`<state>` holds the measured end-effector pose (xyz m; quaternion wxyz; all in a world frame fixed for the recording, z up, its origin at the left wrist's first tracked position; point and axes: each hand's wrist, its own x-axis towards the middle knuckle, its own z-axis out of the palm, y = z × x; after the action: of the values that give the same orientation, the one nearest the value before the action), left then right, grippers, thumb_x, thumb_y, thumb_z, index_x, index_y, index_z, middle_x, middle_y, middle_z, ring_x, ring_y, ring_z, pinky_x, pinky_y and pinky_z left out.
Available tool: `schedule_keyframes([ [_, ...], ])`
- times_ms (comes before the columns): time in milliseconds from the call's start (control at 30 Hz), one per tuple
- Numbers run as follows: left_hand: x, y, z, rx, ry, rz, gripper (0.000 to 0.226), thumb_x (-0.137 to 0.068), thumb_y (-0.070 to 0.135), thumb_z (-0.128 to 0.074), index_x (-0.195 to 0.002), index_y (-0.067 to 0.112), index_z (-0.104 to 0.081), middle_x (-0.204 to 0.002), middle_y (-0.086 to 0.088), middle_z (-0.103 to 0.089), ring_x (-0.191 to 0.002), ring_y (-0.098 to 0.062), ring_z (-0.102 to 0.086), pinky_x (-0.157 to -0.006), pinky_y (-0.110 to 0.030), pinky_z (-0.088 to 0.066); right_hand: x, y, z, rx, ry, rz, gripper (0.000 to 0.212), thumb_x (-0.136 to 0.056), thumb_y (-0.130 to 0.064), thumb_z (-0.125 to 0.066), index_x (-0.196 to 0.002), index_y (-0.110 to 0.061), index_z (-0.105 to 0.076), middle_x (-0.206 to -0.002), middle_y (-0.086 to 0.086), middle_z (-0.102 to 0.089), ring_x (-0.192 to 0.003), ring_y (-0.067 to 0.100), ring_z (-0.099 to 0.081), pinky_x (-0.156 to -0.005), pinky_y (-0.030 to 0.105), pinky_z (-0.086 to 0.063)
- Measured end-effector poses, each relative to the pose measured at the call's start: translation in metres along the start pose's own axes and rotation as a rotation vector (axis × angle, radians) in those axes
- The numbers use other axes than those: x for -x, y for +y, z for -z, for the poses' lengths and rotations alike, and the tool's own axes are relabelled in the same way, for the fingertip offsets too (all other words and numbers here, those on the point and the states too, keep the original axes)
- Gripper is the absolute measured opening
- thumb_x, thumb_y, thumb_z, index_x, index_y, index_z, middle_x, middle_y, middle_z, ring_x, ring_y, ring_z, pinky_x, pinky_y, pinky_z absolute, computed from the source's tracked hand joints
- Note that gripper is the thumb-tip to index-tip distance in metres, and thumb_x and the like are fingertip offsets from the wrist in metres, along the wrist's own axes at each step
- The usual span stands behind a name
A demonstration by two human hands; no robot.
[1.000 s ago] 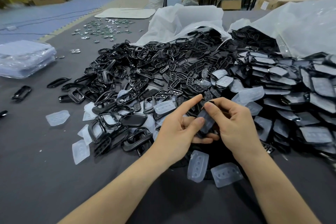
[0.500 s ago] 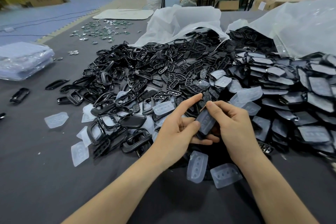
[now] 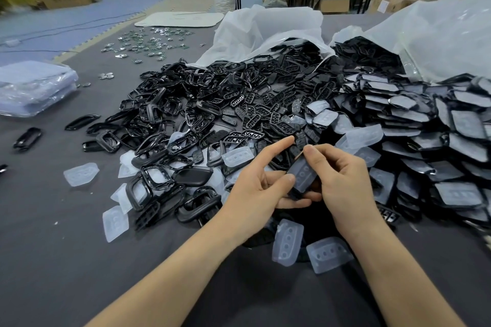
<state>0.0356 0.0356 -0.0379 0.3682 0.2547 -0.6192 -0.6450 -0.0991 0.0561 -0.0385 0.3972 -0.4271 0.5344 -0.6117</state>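
Grey cloth (image 3: 53, 260) covers the worktable, and just above its near middle both hands meet on one small part. It is a black shell (image 3: 295, 193) with a translucent button pad (image 3: 303, 174) lying on its face, held tilted with the upper end leaning away from the camera. The right hand (image 3: 345, 183) pinches that upper end between thumb and forefinger, with the other fingers curled behind. The left hand (image 3: 252, 191) grips the lower end. Its thumb presses the pad's near-left edge, its lower fingers curl under the shell, and its forefinger sticks out straight. Both forearms come in bare from the bottom edge.

Just below the hands two loose pads (image 3: 287, 241) lie on the cloth side by side. To the left and beyond spreads a heap of black frames (image 3: 202, 119). To the right, rows of pad-covered shells (image 3: 425, 125) overlap like tiles. White plastic bags (image 3: 265, 26) sag open behind the heaps. Fingers hide the shell's underside, the pad's dimples are faint, and the right-hand rows are cut off at the picture's edge.
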Motion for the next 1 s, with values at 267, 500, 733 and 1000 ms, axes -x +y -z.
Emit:
schedule_keyframes([
  [267,-0.0004,-0.0029,0.0016,0.015,0.029,0.03,0.061,-0.094,-0.018,-0.032,-0.136,0.026,-0.04,-0.051,0.012,-0.059,-0.058,-0.004,-0.066,-0.078,-0.034,-0.06,0.0013,0.0001,-0.0007,0.007,0.009,-0.006,0.025,-0.094,-0.024,-0.059,-0.071,-0.019,-0.067,-0.059,0.0,-0.063,-0.055,0.011,-0.063,-0.041,0.021,-0.047],
  [500,-0.0035,-0.007,0.0028,0.057,0.087,0.067,0.059,-0.092,-0.017,-0.034,-0.129,0.027,-0.049,-0.048,0.008,-0.049,-0.047,-0.002,-0.055,-0.069,-0.032,-0.061,0.0021,0.0001,-0.0012,0.016,0.004,0.021,0.022,-0.094,-0.024,-0.059,-0.075,-0.016,-0.067,-0.057,-0.002,-0.062,-0.052,0.008,-0.062,-0.039,0.02,-0.046],
  [733,-0.0047,-0.008,0.0026,0.056,0.108,0.068,0.055,-0.094,-0.015,-0.036,-0.123,0.028,-0.056,-0.058,-0.003,-0.054,-0.055,-0.011,-0.063,-0.066,-0.029,-0.059,0.002,0.0022,-0.0007,0.036,0.003,0.076,0.023,-0.094,-0.021,-0.058,-0.074,-0.016,-0.067,-0.056,-0.003,-0.061,-0.049,0.005,-0.058,-0.037,0.018,-0.043],
  [1000,-0.0009,-0.0073,-0.001,-0.012,0.01,0.023,0.057,-0.092,-0.007,-0.056,-0.129,0.035,-0.046,-0.075,-0.001,-0.069,-0.059,-0.019,-0.068,-0.059,-0.024,-0.055,-0.0027,0.0048,0.0016,0.164,0.052,0.152,0.021,-0.092,-0.021,-0.061,-0.073,-0.011,-0.067,-0.06,0.008,-0.063,-0.053,0.015,-0.055,-0.051,0.029,-0.046],
])
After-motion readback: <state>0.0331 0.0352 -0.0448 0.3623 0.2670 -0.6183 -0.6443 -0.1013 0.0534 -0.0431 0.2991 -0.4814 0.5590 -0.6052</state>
